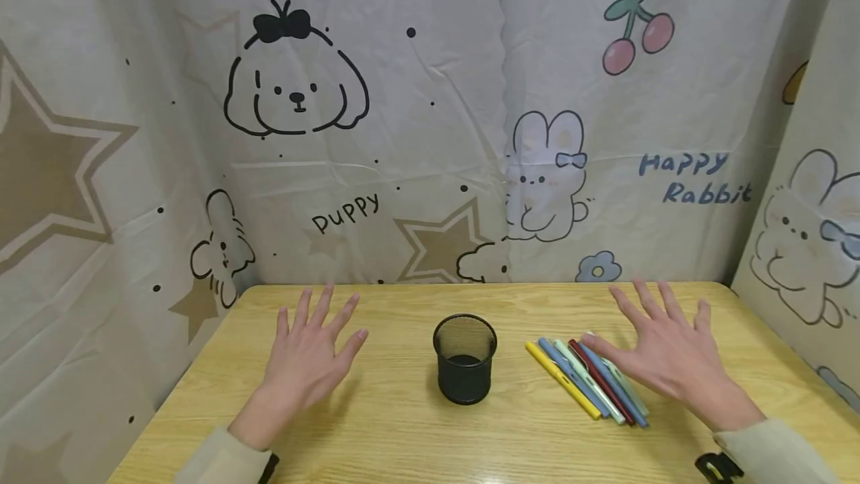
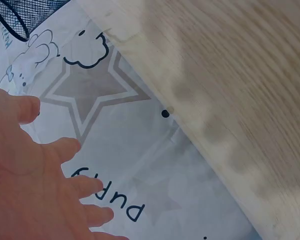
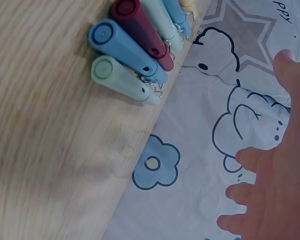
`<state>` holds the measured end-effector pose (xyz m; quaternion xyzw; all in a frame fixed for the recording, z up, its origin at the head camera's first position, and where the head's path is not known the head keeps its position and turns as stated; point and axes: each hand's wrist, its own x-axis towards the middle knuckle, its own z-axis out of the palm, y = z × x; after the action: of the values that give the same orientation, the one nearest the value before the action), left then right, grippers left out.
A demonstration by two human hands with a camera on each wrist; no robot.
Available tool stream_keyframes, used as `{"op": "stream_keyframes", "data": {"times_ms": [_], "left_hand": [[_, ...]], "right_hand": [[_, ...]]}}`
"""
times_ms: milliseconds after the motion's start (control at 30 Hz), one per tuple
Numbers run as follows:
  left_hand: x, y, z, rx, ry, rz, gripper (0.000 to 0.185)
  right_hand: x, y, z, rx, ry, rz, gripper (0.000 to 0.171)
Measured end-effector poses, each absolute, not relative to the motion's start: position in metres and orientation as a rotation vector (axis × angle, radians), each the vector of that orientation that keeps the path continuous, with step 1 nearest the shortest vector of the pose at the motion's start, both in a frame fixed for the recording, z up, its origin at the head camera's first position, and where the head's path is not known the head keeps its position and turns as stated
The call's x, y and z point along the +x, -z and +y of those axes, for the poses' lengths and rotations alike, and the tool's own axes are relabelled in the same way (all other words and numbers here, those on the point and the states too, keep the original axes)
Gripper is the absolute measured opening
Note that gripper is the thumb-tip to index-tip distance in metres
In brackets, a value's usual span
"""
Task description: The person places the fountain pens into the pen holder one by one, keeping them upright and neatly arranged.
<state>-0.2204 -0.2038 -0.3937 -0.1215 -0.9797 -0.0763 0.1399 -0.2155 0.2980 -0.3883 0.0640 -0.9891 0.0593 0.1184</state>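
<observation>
A black mesh pen cup (image 1: 464, 367) stands upright in the middle of the wooden table (image 1: 403, 424). To its right lie several pens (image 1: 587, 379) side by side: yellow, blue, pale green, dark red and more. My right hand (image 1: 661, 353) hovers flat with spread fingers over the right end of the pens, holding nothing. My left hand (image 1: 310, 353) is spread flat over the table left of the cup, also empty. The right wrist view shows the pens' capped ends (image 3: 135, 45) and the right hand's fingers (image 3: 270, 190). The left wrist view shows the left hand's fingers (image 2: 45, 180) and the cup's rim (image 2: 25, 15).
A cartoon-printed cloth backdrop (image 1: 430, 118) with puppies, rabbits and stars walls in the table at the back and both sides. The table's back edge (image 1: 484, 286) meets the cloth.
</observation>
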Motion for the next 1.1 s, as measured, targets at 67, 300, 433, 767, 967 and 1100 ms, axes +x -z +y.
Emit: {"op": "stream_keyframes", "data": {"times_ms": [67,300,433,767,967,1100], "left_hand": [[-0.219,0.393,-0.203,-0.357,0.225,-2.83,0.07],[-0.216,0.395,-0.205,-0.376,0.233,-2.818,0.07],[-0.212,0.397,-0.205,-0.384,0.237,-2.806,0.069],[-0.206,0.397,-0.202,-0.4,0.248,-2.798,0.072],[-0.2,0.395,-0.197,-0.426,0.243,-2.774,0.074],[-0.198,0.394,-0.191,-0.453,0.273,-2.765,0.076]], "right_hand": [[-0.215,0.389,0.299,0.187,-0.177,-2.888,0.106],[-0.212,0.39,0.301,0.191,-0.202,-2.884,0.106],[-0.211,0.391,0.3,0.195,-0.206,-2.886,0.105],[-0.204,0.395,0.309,0.187,-0.193,-2.874,0.101],[-0.201,0.396,0.316,0.21,-0.162,-2.875,0.099],[-0.2,0.396,0.32,0.232,-0.118,-2.873,0.098]]}}
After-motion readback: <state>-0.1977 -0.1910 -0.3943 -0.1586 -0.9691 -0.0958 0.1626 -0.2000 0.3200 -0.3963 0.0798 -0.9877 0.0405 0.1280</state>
